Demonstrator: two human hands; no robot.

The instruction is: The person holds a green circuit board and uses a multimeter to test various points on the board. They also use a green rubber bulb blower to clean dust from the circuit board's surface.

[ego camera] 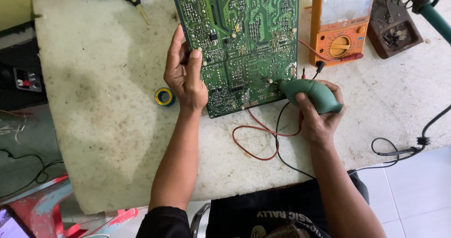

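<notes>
- The left hand (184, 76), in the middle of the frame, is closed on the left edge of a large green printed circuit board (244, 36), thumb on the solder side and fingers wrapped behind it; the board stands tilted up from the table, its lower corner near the wrist.
- At far left, a dark electronic box with small red parts (23, 80) sits off the table edge.
- At upper left, a key with a black head (135, 0) lies on the worn, stained white table covering (103, 125).
- Just left of the left wrist, a small blue and yellow roll of tape (164, 96) rests on the covering.
- Below the board, a red wire and a black wire (263, 139) loop across the covering between the two forearms.
- The right hand (319, 113), right of centre, is wrapped around a green rubber bulb blower (312, 95), whose nozzle points left and touches the board's lower right edge.
- At upper right, an orange analogue multimeter (340, 24) lies beside the board.
- Further right, a brown soldering iron stand with a coiled holder (394, 24) holds a green-handled iron (437, 15).
- At right, a black cable (408, 149) trails over the table edge.
</notes>
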